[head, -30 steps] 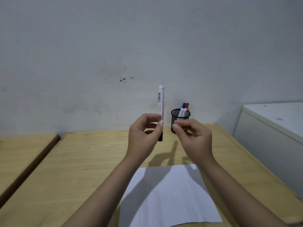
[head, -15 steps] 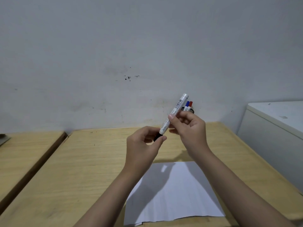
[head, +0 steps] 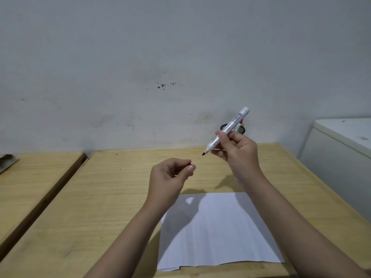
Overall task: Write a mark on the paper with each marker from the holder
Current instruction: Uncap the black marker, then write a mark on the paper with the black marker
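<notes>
Behind everything is a plain grey wall (head: 140, 57) with a few dark specks. Below it sits a pale wooden worktop (head: 100, 197), and a white sheet of paper (head: 216, 231) lies flat on it, close to the person. No mark shows on the paper yet.

The right hand (head: 239, 151) holds a white marker (head: 228, 130) up in the air, above the worktop and past the far edge of the paper. Its fingers (head: 222, 135) are pinching the marker around the middle. The dark tip is bare and points down and to the left. The left hand (head: 170, 175) is lower and apart from the marker. Its fingers are curled and pressed together on something small and dark, most likely the black cap (head: 189, 163), but only a bit of it shows.

Behind the right hand peeks the black mesh holder (head: 242, 129), mostly hidden.

This marker looks light, hard and smooth, so it should not bend, but it could slip. Holding it nearer the tip would probably make drawing steadier. That paper is thin and floppy, so it may slide when pressed.
</notes>
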